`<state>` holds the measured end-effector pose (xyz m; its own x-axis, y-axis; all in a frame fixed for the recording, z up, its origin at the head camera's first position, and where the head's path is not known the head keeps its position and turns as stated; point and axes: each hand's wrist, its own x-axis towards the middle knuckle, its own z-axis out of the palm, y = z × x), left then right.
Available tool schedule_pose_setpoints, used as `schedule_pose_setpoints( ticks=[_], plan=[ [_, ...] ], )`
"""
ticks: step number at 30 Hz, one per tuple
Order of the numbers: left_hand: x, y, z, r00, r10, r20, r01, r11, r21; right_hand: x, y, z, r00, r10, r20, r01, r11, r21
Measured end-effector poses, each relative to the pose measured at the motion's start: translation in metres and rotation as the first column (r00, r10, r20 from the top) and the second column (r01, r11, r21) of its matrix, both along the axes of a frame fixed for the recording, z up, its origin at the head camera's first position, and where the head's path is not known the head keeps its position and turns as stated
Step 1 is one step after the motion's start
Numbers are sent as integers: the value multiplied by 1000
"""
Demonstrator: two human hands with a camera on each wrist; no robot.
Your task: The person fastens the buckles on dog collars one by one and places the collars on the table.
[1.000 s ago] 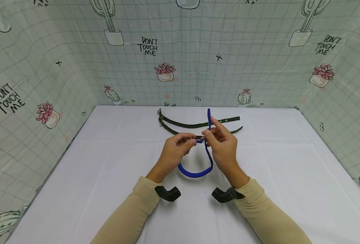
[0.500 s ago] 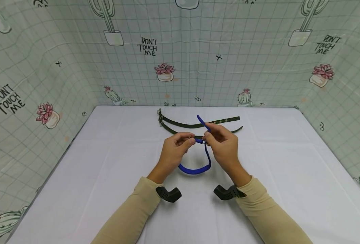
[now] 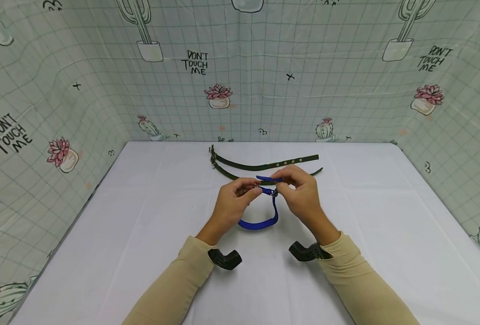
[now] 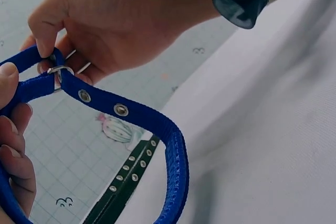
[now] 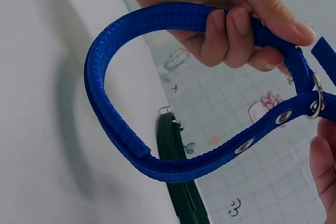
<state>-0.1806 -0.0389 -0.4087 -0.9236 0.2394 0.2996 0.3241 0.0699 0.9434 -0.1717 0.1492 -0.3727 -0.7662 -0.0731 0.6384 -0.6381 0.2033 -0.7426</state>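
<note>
A blue collar [image 3: 260,225] with metal eyelets hangs in a loop between my two hands, above the table. My left hand [image 3: 232,197] pinches the band on the left side of the loop; in the right wrist view its fingers [image 5: 239,24] curl round the strap near the metal buckle [image 5: 317,97]. My right hand [image 3: 299,193] pinches the collar's free end [image 3: 269,178] between thumb and index finger, just above the buckle, so the tip points left. In the left wrist view the strap [image 4: 118,107] passes through the buckle, with two eyelets beyond it.
Behind my hands, two dark green collars [image 3: 256,167] with buckles at their left ends and rivets or eyelets lie on the white table [image 3: 174,189]. A cloth [image 3: 260,67] with cactus prints rises as a wall behind and at both sides.
The blue free end has swung down from upright to lying level, pointing left. My right hand has shifted slightly right, the loop's bottom has risen a little, and my left hand stays nearly in place.
</note>
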Motion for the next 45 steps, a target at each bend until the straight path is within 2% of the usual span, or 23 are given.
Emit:
schedule_pose_setpoints(
  ticks=[4,7,10,14,18,25,28,34,45],
  plan=[
    [0,0,-2,1000,15,-8,-15,1000,-18,-10,4,-17,998,32,50,-29,998,-57],
    [0,-2,-2,1000,29,-8,-29,999,-16,-12,6,-21,992,75,98,-68,995,-77],
    [-1,-4,-1,999,38,-2,-38,999,-6,-13,8,-23,987,103,127,-101,995,-27],
    [-3,-7,0,999,33,5,-33,999,-1,-15,12,-23,987,99,123,-110,991,83],
    [-3,-9,3,999,32,14,-32,999,2,-16,16,-19,981,129,143,-147,982,123],
    [-4,-8,7,1000,-2,13,1,1000,7,-17,17,-18,954,260,146,-263,965,1],
    [-4,-7,6,1000,-5,12,5,1000,-5,-17,14,-20,946,291,143,-288,957,-42],
    [-2,-8,5,1000,-1,20,2,999,-42,-16,12,-23,944,285,163,-284,958,-30],
    [-2,-10,4,999,-12,-37,9,997,-78,-17,12,-24,940,293,173,-300,954,12]
  ],
)
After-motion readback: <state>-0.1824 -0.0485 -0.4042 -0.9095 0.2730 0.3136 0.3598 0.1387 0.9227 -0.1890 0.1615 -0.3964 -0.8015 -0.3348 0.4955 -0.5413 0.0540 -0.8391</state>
